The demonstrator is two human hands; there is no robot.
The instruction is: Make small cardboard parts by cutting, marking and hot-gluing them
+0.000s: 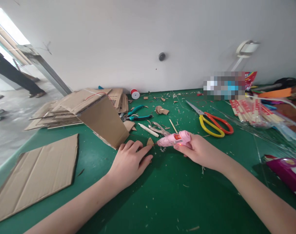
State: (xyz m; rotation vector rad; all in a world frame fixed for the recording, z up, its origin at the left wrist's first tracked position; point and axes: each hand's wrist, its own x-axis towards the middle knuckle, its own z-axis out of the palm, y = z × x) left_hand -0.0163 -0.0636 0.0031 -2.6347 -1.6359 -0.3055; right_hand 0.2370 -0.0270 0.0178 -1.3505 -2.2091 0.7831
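My right hand point(198, 149) is wrapped round a pink hot glue gun point(173, 139) with a small orange-red light showing on it. Its nozzle points left, at the edge of a small triangular cardboard piece point(150, 142) with a hole in it. Against the table, my left hand point(129, 159) steadies that piece with index finger and thumb, the fingers partly hiding it. Right behind my left knuckles stands a tilted folded cardboard form point(105, 120) with a red wire point(96, 94) over its top. A white pen-like stick point(148, 130) and metal pliers point(160, 128) lie just beyond the glue gun.
Teal-handled pliers point(138, 113), a red wire spool point(135, 94) and cardboard scraps point(161, 110) lie toward the wall. Scissors point(208, 120) rest at right, near packaged sticks point(256, 112) and a purple package point(286, 172). Stacked cardboard point(52, 112) and a flat sheet point(45, 175) are at left.
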